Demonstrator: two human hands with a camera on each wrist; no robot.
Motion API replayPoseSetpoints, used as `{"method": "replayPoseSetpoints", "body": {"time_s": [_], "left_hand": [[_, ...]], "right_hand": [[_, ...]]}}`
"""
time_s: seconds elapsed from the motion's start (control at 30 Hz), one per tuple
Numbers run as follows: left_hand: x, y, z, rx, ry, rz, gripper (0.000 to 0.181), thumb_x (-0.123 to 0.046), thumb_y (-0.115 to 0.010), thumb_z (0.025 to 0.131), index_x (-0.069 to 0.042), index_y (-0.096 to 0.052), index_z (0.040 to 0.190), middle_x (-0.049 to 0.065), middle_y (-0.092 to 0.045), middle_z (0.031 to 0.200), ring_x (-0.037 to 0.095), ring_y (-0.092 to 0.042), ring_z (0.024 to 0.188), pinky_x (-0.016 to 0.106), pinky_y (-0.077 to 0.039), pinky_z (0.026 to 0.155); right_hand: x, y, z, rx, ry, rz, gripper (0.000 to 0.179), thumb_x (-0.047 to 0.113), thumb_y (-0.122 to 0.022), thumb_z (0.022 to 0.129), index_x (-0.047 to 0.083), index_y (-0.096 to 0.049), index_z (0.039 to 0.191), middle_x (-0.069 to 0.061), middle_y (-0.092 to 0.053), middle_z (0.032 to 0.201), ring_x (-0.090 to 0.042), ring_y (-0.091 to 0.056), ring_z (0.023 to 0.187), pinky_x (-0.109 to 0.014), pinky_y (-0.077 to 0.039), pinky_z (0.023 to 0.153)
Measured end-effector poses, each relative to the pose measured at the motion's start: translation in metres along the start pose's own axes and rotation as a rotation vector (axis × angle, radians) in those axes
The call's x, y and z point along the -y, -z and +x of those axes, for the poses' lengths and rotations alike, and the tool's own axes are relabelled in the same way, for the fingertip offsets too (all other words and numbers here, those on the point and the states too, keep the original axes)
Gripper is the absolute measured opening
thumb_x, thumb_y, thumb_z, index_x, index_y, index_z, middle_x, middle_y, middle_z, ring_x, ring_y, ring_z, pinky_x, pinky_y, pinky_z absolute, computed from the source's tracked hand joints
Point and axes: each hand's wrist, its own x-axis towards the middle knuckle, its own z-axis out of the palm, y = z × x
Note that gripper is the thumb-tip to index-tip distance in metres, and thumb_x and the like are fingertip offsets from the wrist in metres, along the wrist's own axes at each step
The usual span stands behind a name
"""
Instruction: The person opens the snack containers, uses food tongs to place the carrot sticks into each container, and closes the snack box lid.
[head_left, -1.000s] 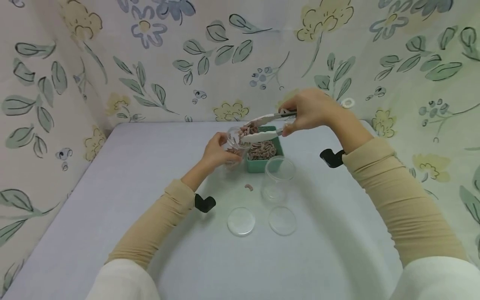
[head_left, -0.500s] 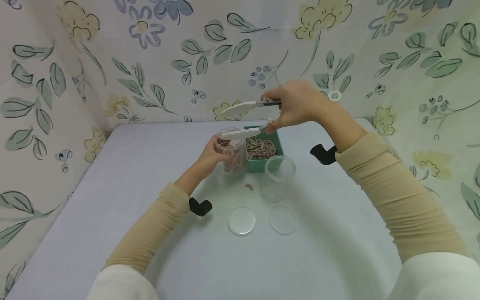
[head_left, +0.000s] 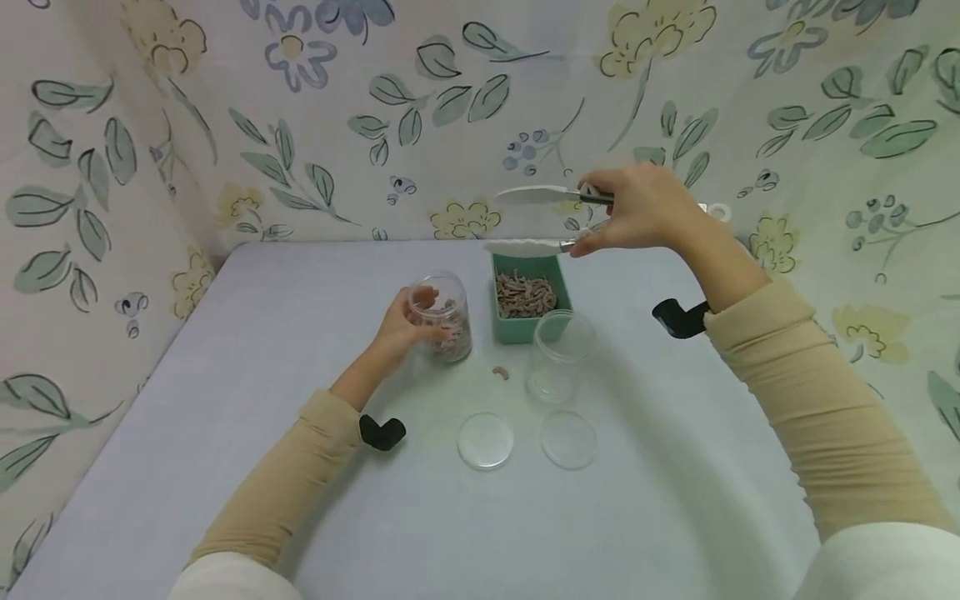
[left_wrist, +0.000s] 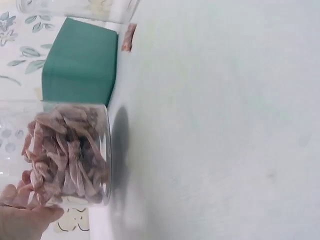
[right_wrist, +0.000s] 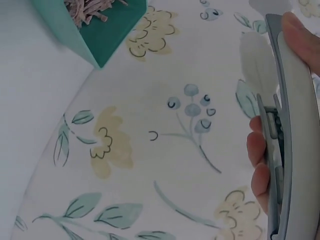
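My left hand [head_left: 399,332] grips a clear plastic jar [head_left: 453,340] by its side. Brownish-pink strips [left_wrist: 70,155], like dried meat, fill its lower part, and the jar's mouth is uncovered. My right hand [head_left: 641,212] holds white-tipped tongs [head_left: 536,248] high at the back, their arms spread with nothing between the tips. Below the tongs stands a green box [head_left: 517,332] holding a pile of the same strips [head_left: 525,296]. In the right wrist view the tongs' grey handle [right_wrist: 300,150] lies between thumb and fingers.
A second clear jar [head_left: 553,387] stands just in front of the green box. Two clear round lids, a left lid [head_left: 486,442] and a right lid [head_left: 568,440], lie nearer me. One loose strip [head_left: 501,372] lies on the white table [head_left: 480,533]. A floral curtain [head_left: 465,125] hangs behind.
The tongs held strips at the jar's mouth, then opened over it; now they are empty and further right. My left hand has drawn the filled jar left and away from the green box.
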Motion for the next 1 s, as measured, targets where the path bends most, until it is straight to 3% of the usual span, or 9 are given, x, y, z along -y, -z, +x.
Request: {"method": "replayPoseSetpoints", "body": {"time_s": [0.2,0.33,0.4,0.53,0.6,0.63,0.7,0.87,1.0], "left_hand": [[0.005,-0.005,-0.003,0.047,-0.01,0.154,0.073,0.003,-0.077,0.078,0.001,-0.035,0.138,0.02,-0.037,0.148,0.031,-0.031,0.141,0.045,-0.025,0.115],[-0.004,-0.003,-0.005,0.035,-0.016,0.253,0.089,-0.005,-0.08,0.078,-0.003,-0.026,0.148,0.015,-0.029,0.154,0.029,-0.018,0.146,0.047,-0.017,0.117],[-0.012,-0.007,-0.009,-0.045,-0.13,0.273,0.096,-0.005,-0.082,0.077,-0.002,-0.021,0.151,0.015,-0.023,0.157,0.027,-0.012,0.147,0.044,-0.013,0.118],[-0.021,-0.034,-0.03,-0.231,-0.59,0.302,0.092,0.0,-0.082,0.071,0.005,-0.028,0.146,0.02,-0.031,0.152,0.031,-0.026,0.143,0.042,-0.021,0.117],[-0.021,-0.056,-0.044,-0.231,-0.747,0.337,0.081,0.003,-0.081,0.07,0.01,-0.037,0.137,0.025,-0.042,0.141,0.036,-0.038,0.134,0.046,-0.028,0.113],[-0.021,-0.067,-0.051,-0.191,-0.746,0.354,0.077,0.002,-0.08,0.07,0.011,-0.039,0.135,0.026,-0.045,0.137,0.038,-0.041,0.13,0.048,-0.032,0.111],[-0.022,-0.088,-0.061,-0.073,-0.613,0.38,0.075,-0.002,-0.081,0.073,0.01,-0.041,0.134,0.026,-0.046,0.135,0.04,-0.044,0.127,0.05,-0.039,0.106],[-0.021,-0.126,-0.054,0.117,-0.072,0.405,0.091,-0.017,-0.086,0.073,-0.002,-0.033,0.146,0.017,-0.039,0.148,0.033,-0.037,0.135,0.048,-0.037,0.107],[-0.016,-0.14,-0.039,0.125,0.051,0.407,0.092,-0.019,-0.089,0.069,-0.007,-0.038,0.144,0.011,-0.044,0.145,0.029,-0.041,0.133,0.046,-0.036,0.108]], "right_hand": [[-0.007,-0.005,-0.003,0.03,-0.041,-0.008,0.066,0.047,-0.084,0.07,0.011,-0.061,0.121,-0.007,-0.067,0.085,-0.021,-0.057,0.069,-0.037,-0.043,0.06],[-0.012,-0.006,-0.007,0.023,-0.053,-0.001,0.07,0.048,-0.084,0.069,0.011,-0.06,0.124,-0.008,-0.069,0.093,-0.024,-0.059,0.076,-0.04,-0.046,0.066],[-0.017,-0.006,-0.009,0.024,-0.075,0.011,0.07,0.048,-0.084,0.069,0.01,-0.06,0.123,-0.009,-0.069,0.096,-0.025,-0.059,0.08,-0.042,-0.046,0.069],[-0.032,-0.008,-0.017,0.052,-0.141,0.031,0.071,0.049,-0.084,0.068,0.006,-0.059,0.117,-0.011,-0.067,0.097,-0.027,-0.059,0.083,-0.044,-0.047,0.07],[-0.038,-0.01,-0.02,0.081,-0.173,0.02,0.072,0.051,-0.084,0.067,0.004,-0.057,0.115,-0.012,-0.065,0.096,-0.029,-0.058,0.083,-0.045,-0.048,0.07],[-0.041,-0.011,-0.02,0.102,-0.186,0.006,0.074,0.052,-0.084,0.067,0.003,-0.056,0.116,-0.013,-0.065,0.097,-0.03,-0.058,0.084,-0.046,-0.048,0.07],[-0.044,-0.012,-0.02,0.161,-0.209,-0.041,0.082,0.054,-0.081,0.068,0.001,-0.053,0.124,-0.018,-0.064,0.104,-0.034,-0.059,0.089,-0.049,-0.049,0.071],[-0.041,-0.014,-0.008,0.286,-0.172,-0.205,0.098,0.052,-0.081,0.067,-0.001,-0.043,0.14,-0.024,-0.061,0.122,-0.04,-0.059,0.102,-0.053,-0.051,0.073],[-0.025,-0.013,0.008,0.314,-0.079,-0.336,0.094,0.047,-0.083,0.065,0.002,-0.046,0.139,-0.021,-0.062,0.124,-0.038,-0.06,0.103,-0.055,-0.051,0.075]]}}
